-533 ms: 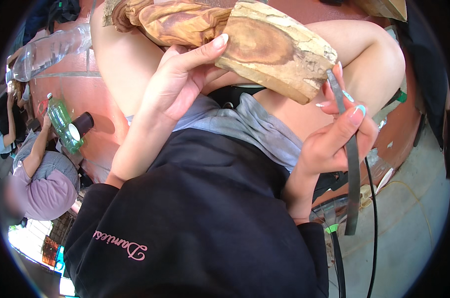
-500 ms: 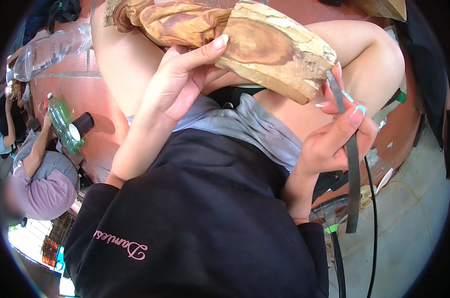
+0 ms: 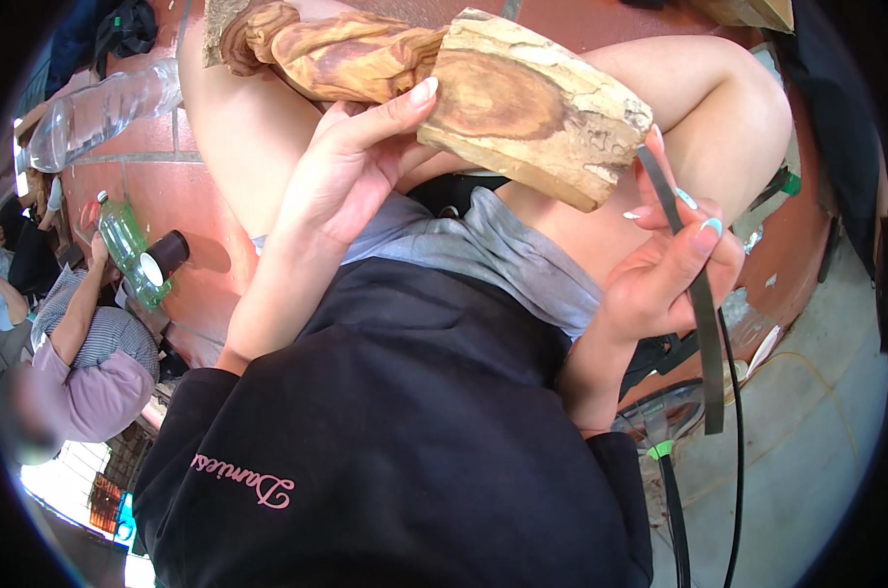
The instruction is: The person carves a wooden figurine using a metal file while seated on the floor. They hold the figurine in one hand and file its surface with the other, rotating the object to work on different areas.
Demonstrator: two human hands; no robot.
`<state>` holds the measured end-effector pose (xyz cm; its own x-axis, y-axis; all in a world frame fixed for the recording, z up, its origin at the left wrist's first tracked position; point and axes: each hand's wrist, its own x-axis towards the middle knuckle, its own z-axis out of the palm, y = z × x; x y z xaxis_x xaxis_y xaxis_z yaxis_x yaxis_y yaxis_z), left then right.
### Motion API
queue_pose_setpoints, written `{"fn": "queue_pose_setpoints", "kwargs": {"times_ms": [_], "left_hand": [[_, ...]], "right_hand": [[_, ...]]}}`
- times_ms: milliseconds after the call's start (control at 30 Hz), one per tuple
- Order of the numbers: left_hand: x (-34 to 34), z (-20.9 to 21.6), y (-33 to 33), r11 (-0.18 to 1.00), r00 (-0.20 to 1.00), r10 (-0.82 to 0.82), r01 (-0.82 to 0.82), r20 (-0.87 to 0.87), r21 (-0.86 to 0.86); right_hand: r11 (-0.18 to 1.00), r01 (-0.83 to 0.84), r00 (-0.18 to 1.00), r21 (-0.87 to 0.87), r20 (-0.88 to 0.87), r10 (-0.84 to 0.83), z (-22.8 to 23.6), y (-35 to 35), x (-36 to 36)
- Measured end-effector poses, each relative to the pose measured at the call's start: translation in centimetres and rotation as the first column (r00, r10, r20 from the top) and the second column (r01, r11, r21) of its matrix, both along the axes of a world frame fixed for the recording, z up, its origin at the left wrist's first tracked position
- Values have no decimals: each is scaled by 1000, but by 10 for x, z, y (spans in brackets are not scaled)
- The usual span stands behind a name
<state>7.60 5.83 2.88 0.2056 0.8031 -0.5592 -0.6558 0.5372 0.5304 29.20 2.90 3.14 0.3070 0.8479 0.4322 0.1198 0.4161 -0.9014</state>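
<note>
Reddish tile floor (image 3: pixel 209 211) from roughly 9 round to 12 o'clock, grey grout lines across it, then pale grey concrete (image 3: pixel 801 461) over at 4. Pretty cluttered room, with a bright patch of light (image 3: pixel 62 485) at 8.

Counting up: one rough wood block (image 3: pixel 522 108) just past 12 o'clock, held up over two bare bent legs, dark oval on the face. One twisty wood carving (image 3: pixel 356 54) right up against it at 11. One flat grey strip (image 3: pixel 710 343) at 3. Two bottles, green bottle (image 3: pixel 122 235) at 9 and clear bottle (image 3: pixel 96 116) at 10, plus one dark cup (image 3: pixel 171 252) just beside the green one.

Left hand (image 3: pixel 351 186) gripping the wood, thumb on the front. Right hand (image 3: pixel 674 260) pinching the strip between thumb and fingers.

Now the murky bits: most left fingers tucked behind the wood. Strip's top end right by the block's 4 o'clock corner, touching or not, can't tell. Block and carving maybe a single piece, also can't tell. Carving's far end cut off up top. Seated person (image 3: pixel 106 392) between 8 and 9, head blurred.
</note>
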Motion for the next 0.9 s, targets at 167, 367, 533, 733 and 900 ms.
{"fn": "queue_pose_setpoints", "kwargs": {"times_ms": [167,367,533,733,900], "left_hand": [[0,-2,-1,1000,1000,10,-11,-26,-5],[-1,-1,1,1000,1000,-10,10,-20,5],[1,-1,1,1000,1000,-17,17,-21,9],[1,-1,0,999,998,-11,13,-56,35],[3,0,2,999,998,-6,9,-59,48]], "right_hand": [[994,-97,962,-47,253,105,8,-3,11],[990,-140,949,-25,280,141,12,-1,7],[983,-186,935,-10,304,180,13,1,15],[957,-276,915,-89,280,290,25,14,31],[921,-301,853,-247,362,376,48,31,37]]}}
